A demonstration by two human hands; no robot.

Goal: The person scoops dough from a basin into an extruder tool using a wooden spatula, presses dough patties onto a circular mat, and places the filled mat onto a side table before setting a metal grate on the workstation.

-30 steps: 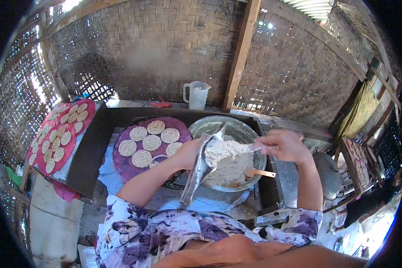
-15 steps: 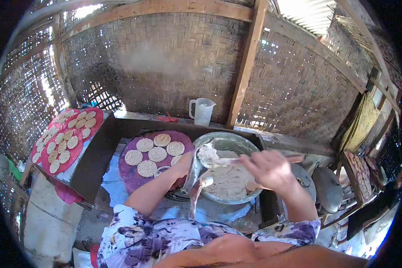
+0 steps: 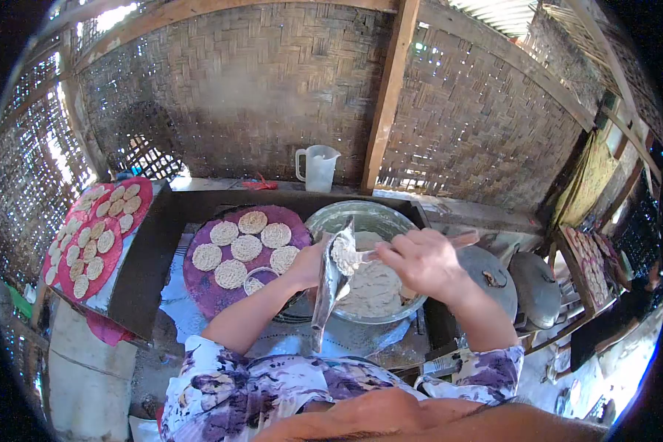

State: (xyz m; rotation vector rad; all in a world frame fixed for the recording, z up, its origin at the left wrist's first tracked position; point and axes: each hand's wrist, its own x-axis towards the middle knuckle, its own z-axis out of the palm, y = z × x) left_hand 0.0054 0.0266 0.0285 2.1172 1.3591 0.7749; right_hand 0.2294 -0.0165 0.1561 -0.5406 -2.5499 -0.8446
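A woven wall [image 3: 258,96] rises beyond the basin [image 3: 368,218]. One round purple mat [image 3: 202,283] lies just left of the basin, which holds soft pale dough [image 3: 379,291]. One silvery trough [image 3: 331,283] is held above the basin's left side, its long axis running mostly front to back; the near end points toward the person, past the basin's near rim. The left grip [image 3: 311,267] is wrapped around it. One paddle [image 3: 464,239] lies nearly crosswise over the basin, blade pointing left into the trough, handle firmly clasped in the right grip [image 3: 426,261]. Two grey lids [image 3: 486,276] sit right of the basin; one pitcher [image 3: 319,169] stands behind it. Left of the basin, the mat bears one ring [image 3: 261,268] and seven pale discs [image 3: 246,247]
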